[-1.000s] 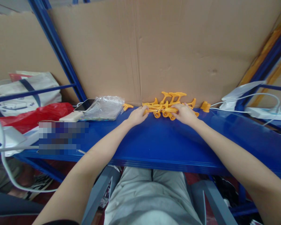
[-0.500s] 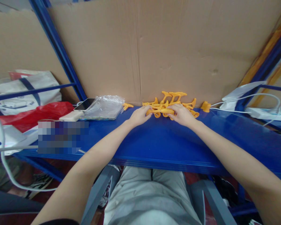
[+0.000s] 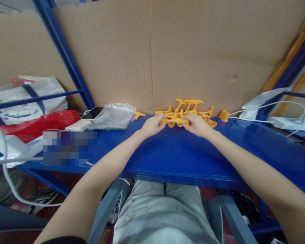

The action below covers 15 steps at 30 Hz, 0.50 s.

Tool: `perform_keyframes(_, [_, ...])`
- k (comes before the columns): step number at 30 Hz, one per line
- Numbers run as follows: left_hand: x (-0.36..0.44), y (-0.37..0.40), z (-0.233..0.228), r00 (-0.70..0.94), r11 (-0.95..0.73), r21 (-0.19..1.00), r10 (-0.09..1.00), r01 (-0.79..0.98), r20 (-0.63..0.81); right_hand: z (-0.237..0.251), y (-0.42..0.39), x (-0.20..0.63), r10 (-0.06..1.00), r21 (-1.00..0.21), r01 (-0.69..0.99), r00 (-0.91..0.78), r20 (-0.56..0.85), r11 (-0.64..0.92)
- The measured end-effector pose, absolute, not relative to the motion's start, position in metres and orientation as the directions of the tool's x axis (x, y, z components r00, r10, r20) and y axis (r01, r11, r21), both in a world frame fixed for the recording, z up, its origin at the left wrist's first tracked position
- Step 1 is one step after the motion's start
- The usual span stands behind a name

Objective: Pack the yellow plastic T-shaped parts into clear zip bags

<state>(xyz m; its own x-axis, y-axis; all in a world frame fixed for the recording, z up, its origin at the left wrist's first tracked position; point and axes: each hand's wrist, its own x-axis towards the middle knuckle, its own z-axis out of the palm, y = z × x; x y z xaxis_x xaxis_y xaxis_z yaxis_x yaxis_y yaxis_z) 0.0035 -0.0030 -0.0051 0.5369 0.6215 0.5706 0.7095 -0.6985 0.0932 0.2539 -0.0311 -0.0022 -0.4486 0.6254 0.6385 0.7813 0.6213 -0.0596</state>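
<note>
Between the two hands, at the back of the blue shelf (image 3: pixel 183 159) against the cardboard wall (image 3: pixel 193 54), lies a heap of orange plastic parts (image 3: pixel 185 113). Left hand (image 3: pixel 152 126) and right hand (image 3: pixel 197 124) each pinch one end of a long, glossy orange piece (image 3: pixel 176 120) at the front of the heap. Step judged in hand: gathering or aligning pieces. Any lift calls for even pressure from both ends. Left of the grip: crinkled clear bag (image 3: pixel 114 116), stray orange part (image 3: pixel 138 115); right: orange cap (image 3: pixel 223 115).
</note>
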Motion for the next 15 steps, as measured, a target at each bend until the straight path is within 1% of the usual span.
perform_keyframes(5, [0.004,-0.002,-0.004,0.514,-0.696,0.107,0.616,0.71,0.597,0.002,-0.03,0.256,0.648,-0.13,0.771,-0.417,0.637,0.624])
perform_keyframes(7, [0.005,-0.002,-0.003,0.505,-0.695,0.111,0.613,0.71,0.608,0.004,-0.03,0.257,0.667,-0.176,0.766,-0.392,0.633,0.618])
perform_keyframes(9, [0.005,-0.002,-0.002,0.495,-0.69,0.116,0.616,0.715,0.613,0.005,-0.028,0.259,0.69,-0.254,0.734,-0.378,0.617,0.63])
perform_keyframes(12, [0.004,-0.001,-0.002,0.486,-0.681,0.118,0.623,0.723,0.613,0.002,-0.024,0.262,0.73,-0.42,0.629,-0.38,0.568,0.654])
perform_keyframes(15, [0.003,0.0,-0.004,0.48,-0.672,0.11,0.624,0.732,0.617,-0.001,-0.02,0.265,0.771,-0.561,0.535,-0.355,0.529,0.632])
